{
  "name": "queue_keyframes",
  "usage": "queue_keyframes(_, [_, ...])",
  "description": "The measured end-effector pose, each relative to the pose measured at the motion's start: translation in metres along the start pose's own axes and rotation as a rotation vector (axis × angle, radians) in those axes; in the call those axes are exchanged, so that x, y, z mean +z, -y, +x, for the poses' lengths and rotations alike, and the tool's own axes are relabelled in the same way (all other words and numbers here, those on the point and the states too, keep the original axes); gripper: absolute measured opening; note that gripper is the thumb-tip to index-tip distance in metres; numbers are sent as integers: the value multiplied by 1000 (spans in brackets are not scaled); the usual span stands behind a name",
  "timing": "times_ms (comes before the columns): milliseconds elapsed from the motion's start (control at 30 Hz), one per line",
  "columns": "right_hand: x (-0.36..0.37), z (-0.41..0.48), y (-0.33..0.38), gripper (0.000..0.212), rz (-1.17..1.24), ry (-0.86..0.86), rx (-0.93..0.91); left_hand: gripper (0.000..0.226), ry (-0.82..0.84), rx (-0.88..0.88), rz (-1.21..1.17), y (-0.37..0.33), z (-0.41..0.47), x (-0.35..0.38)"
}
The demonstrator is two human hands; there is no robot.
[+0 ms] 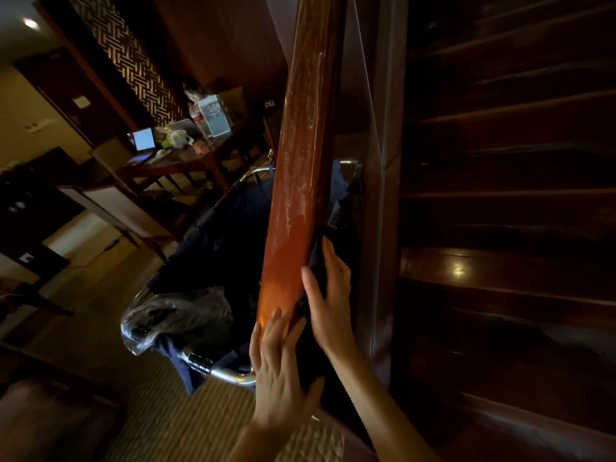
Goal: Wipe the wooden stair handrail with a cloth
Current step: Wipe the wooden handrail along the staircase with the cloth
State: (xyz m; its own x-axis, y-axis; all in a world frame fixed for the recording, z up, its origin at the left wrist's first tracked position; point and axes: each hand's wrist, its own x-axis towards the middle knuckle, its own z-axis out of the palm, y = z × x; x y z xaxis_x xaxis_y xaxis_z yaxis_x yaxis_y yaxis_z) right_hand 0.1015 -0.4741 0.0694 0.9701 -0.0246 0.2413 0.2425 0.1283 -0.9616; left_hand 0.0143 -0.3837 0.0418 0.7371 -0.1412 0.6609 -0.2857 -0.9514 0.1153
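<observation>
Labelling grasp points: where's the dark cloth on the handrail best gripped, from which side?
Take the cloth where it lies on the handrail's right flank, coming from the stair side as the right hand does. The handrail is rounded, so a flat palm pressing sideways likely holds it.

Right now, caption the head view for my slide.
Right hand presses dark cloth to the handrail's side; left hand rests on it.

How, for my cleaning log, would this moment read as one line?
phase: wiping | right hand: presses cloth against handrail side | left hand: flat on handrail | pale streaks: higher up the handrail
</observation>
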Motion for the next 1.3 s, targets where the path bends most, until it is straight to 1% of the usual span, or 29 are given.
queue_keyframes(67, [0,18,-3,50,13,-21,-35,65,-38,18,-89,3,0,4])
queue_keyframes(100, [-1,35,1,47,10,-38,-43,65,-58,17,-115,3,-1,6])
queue_keyframes(167, [-4,70,16,45,20,-54,-37,63,-99,10,-129,0,0,8])
queue_keyframes(233, [-5,89,22,45,53,-62,-49,60,-94,-2,-105,1,2,10])
queue_keyframes(333, [-5,71,9,42,38,-39,-103,55,-48,-21,-39,-1,1,10])
queue_keyframes(400, [-6,50,1,43,14,-61,-141,54,-16,-72,-13,-7,1,8])
queue_keyframes(467, [-6,55,-1,46,-2,-83,-145,56,58,-99,-20,-11,7,1])
queue_keyframes(533, [-7,73,9,45,-13,-107,-161,56,149,-66,-96,-8,27,-9])
queue_keyframes(633, [-6,96,20,45,2,-93,-140,52,201,-42,-133,0,64,-15])
queue_keyframes(733, [-11,93,11,45,-10,-79,-175,52,177,-41,-188,2,69,-10])
queue_keyframes(800, [-11,78,1,45,-25,-66,-215,52,138,-85,-224,7,65,-6])
queue_keyframes(900, [-5,63,0,45,-30,-62,-223,52,106,-116,-207,7,66,-3])
queue_keyframes(1000, [-2,103,18,46,-21,-100,-117,53,136,-121,-169,5,66,-5])
queue_keyframes(1100, [-10,145,34,45,-42,-98,-140,52,146,-137,-163,3,68,-5])
queue_keyframes(1167, [-11,135,32,44,-43,-90,-142,53,147,-133,-169,4,69,-5])
queue_keyframes(1300, [-9,87,14,44,-73,-105,-141,54,139,-125,-164,7,67,-1])
